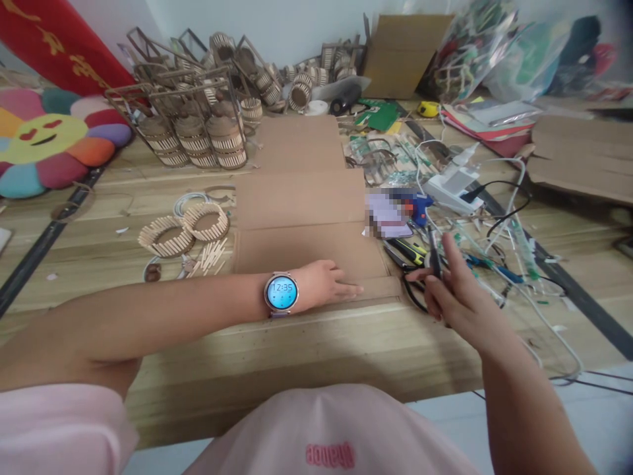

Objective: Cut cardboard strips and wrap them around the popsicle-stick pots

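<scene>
My left hand (pixel 321 284), with a watch (pixel 281 293) on its wrist, lies flat on the front edge of a creased cardboard sheet (pixel 301 198), fingers stretched to the right. Just right of the sheet, my right hand (pixel 455 290) is raised a little, closed around a slim dark tool (pixel 434 254) that points away from me. Its exact kind is unclear. Beneath and beside that hand lie a black and yellow-green tool (pixel 409 251) and a dark cable loop. Two rings of small wooden sticks (pixel 206 221) rest left of the cardboard, beside loose sticks (pixel 212 256).
Framed stick-sided pots (pixel 198 135) stand at the back left, near a flower cushion (pixel 54 138). A white power strip (pixel 455 188), a blue glue gun (pixel 420 208) and tangled cables crowd the right. A cardboard box (pixel 408 56) stands at the back.
</scene>
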Demonstrator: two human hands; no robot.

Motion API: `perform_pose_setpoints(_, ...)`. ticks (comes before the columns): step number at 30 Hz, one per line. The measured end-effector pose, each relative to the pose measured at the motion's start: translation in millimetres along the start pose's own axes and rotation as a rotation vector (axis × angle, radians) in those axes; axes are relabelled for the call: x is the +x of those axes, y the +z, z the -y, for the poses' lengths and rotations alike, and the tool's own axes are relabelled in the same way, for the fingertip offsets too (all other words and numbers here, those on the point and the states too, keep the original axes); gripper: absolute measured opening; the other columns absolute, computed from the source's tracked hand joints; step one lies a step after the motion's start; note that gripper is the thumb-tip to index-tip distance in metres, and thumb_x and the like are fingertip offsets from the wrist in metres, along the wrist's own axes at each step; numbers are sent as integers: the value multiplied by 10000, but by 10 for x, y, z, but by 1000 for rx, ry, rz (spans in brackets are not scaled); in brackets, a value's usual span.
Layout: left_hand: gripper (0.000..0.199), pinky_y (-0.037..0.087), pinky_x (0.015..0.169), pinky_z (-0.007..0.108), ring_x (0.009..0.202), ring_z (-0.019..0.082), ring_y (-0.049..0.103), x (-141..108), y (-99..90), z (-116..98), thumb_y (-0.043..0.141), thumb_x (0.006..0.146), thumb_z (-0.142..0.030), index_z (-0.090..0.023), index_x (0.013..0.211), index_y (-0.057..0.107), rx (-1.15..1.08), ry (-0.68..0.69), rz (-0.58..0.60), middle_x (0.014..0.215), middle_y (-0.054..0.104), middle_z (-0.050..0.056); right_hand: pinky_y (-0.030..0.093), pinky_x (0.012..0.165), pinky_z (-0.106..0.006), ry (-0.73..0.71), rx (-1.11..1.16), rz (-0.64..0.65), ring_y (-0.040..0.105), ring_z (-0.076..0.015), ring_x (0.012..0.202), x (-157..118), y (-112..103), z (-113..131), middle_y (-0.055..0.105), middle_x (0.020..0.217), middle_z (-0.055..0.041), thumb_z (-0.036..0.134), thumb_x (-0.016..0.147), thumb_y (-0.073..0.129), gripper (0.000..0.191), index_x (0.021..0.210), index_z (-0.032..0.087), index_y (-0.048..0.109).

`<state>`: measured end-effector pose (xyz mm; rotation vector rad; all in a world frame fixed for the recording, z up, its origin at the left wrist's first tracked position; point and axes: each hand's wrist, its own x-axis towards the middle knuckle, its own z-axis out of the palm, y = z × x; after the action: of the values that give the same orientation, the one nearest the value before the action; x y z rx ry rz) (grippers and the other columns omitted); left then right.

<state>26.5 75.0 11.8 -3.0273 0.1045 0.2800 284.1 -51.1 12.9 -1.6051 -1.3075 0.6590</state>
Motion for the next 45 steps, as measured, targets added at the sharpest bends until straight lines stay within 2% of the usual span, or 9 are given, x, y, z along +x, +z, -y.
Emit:
perform_pose_setpoints(2, 745, 466, 842, 314, 1212, 182, 507, 5, -25, -2, 447, 820, 16, -377, 1453, 452, -3, -3, 47, 1590, 368, -132, 474, 414, -273, 78, 290, -71, 561, -125, 436, -38, 38, 89, 763, 880, -14, 444, 853, 675, 621, 1432, 346, 472)
perform_pose_setpoints(6, 836, 478, 933, 336, 1244, 183, 492, 22, -95, -4, 481, 755, 53, -429, 1437, 446, -19, -37, 128, 1593, 322, -201, 610, 650, -392, 94, 658, -161, 744, -255, 783, -92, 54, 238, 787, 937, -78, 818, 654, 664, 618, 965, 286, 704)
perform_pose_setpoints(8, 886, 488, 958, 339, 1257, 187, 489, 27, -108, -1, 525, 703, 72, -429, 1430, 449, -19, -47, 143, 1584, 337, -201, 609, 637, -394, 52, 689, -194, 748, -265, 779, -147, 58, 282, 793, 912, -60, 783, 622, 726, 548, 887, 304, 697)
perform_pose_setpoints(11, 944, 498, 972, 340, 1270, 194, 483, 34, -87, 8, 550, 654, 93, -413, 1442, 433, 9, -43, 167, 1599, 303, -199, 549, 500, -327, 0, 640, -259, 692, -200, 538, -285, 133, 299, 777, 746, -3, 493, 768, 782, 216, 826, 312, 679)
perform_pose_setpoints(14, 954, 517, 948, 344, 1262, 195, 494, 39, -45, 19, 556, 654, 88, -418, 1452, 422, 36, -28, 142, 1612, 275, -196, 441, 380, -282, -42, 623, -149, 566, -156, 371, -454, 301, 265, 708, 575, 0, 459, 886, 654, 200, 923, 278, 730)
perform_pose_setpoints(19, 749, 533, 916, 354, 1254, 195, 528, 31, -26, 47, 487, 787, 17, -470, 1354, 526, -6, -16, 23, 1578, 358, -196, 490, 488, -278, -48, 489, -53, 622, -164, 556, -689, 615, 220, 701, 672, -26, 460, 944, 570, 279, 932, 247, 749)
perform_pose_setpoints(25, 651, 448, 1071, 421, 1401, 215, 428, 33, -87, 97, 494, 834, -73, -490, 1331, 549, -80, 10, 86, 1563, 384, -199, 539, 827, -352, -8, 112, 73, 696, -264, 979, -718, 895, 299, 722, 755, -38, 349, 866, 641, 116, 824, 253, 689)
perform_pose_setpoints(32, 677, 460, 1058, 445, 1376, 265, 458, 19, -23, 148, 613, 711, -71, -459, 1266, 610, -101, 63, 1, 1539, 441, -153, 530, 626, -282, -66, 83, 52, 663, -187, 676, -595, 1121, 394, 682, 716, -21, 265, 853, 570, 105, 767, 237, 623)
perform_pose_setpoints(45, 705, 387, 1134, 400, 1422, 219, 416, 46, -273, 140, 568, 742, -19, -482, 1272, 610, -220, -23, 154, 1517, 455, -188, 531, 640, -298, -54, 67, 39, 694, -214, 758, -650, 1122, 287, 702, 741, -27, 275, 870, 568, 93, 788, 253, 607)
